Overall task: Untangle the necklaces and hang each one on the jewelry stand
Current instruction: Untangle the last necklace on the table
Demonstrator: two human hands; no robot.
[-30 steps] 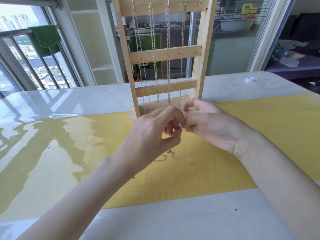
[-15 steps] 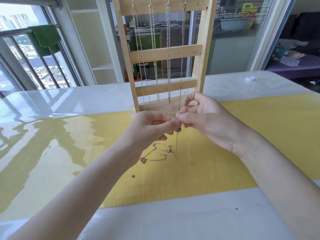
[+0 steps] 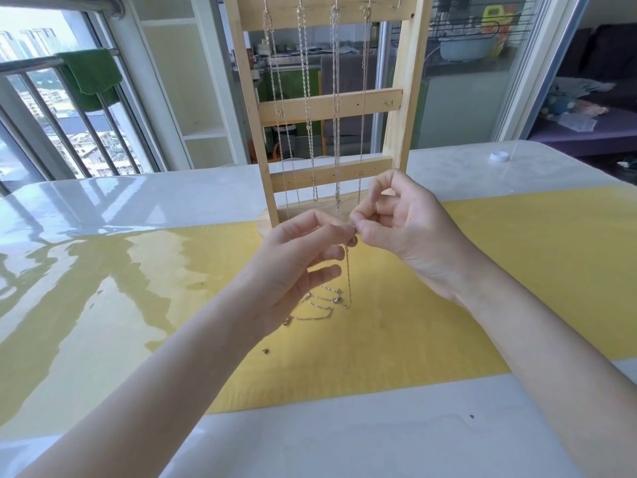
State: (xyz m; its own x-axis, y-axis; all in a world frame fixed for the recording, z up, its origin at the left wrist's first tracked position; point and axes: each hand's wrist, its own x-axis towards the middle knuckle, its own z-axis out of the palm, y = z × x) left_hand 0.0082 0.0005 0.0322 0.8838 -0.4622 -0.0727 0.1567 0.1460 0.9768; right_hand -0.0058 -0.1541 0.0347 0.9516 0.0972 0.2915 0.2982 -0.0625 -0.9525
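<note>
Since a sec ago both hands have come up a bit & the chain now hangs straight from the pinch, w/ more of it uncoiled on the mat.

Going L to R: green cloth (image 3: 90,74) over the balcony rail (image 3: 44,108), white shelf unit (image 3: 193,98) behind the glossy white bench (image 3: 103,201), yellow mat (image 3: 103,288) across it w/ strong window glare. My left hand (image 3: 293,267) pinches the top end of the loose necklace (image 3: 348,281) between thumb & forefinger, other fingers relaxed. Necklace drops from there & its lower part lies in loose loops on the mat, just under the left hand; can't tell if any knot is left in it. My right hand (image 3: 403,229) pinches the same end, touching the left fingertips, prob. the clasp, too small to be sure. Behind them the wooden stand (image 3: 331,105) is upright w/ four chains (image 3: 336,108) already hung from top hooks; a hook at top right looks free.

Step, imo: last necklace, working the clasp/end before hanging. Next calls for lifting it clear of the mat so the loops fall out, then up to the free hook w/o snagging the hung chains.

Far R: small white cap (image 3: 498,155) on the bench, glass door, dark sofa (image 3: 593,98) beyond.
</note>
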